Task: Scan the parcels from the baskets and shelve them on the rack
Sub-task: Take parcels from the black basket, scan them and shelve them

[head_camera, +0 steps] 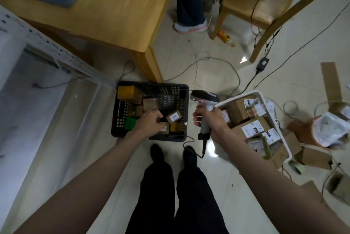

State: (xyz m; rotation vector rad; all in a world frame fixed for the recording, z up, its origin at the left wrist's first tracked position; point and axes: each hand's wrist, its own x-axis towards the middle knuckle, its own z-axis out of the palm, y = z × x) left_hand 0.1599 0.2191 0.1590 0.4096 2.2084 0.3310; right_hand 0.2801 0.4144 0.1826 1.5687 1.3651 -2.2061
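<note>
A small labelled parcel lies in the black basket on the floor, just beyond the left hand, whose fingers curl down among the boxes; whether they grip one I cannot tell. The right hand grips the scanner beside the white basket. Likely risks: a loose parcel slipping, or the scanner cord snagging near the feet.
</note>
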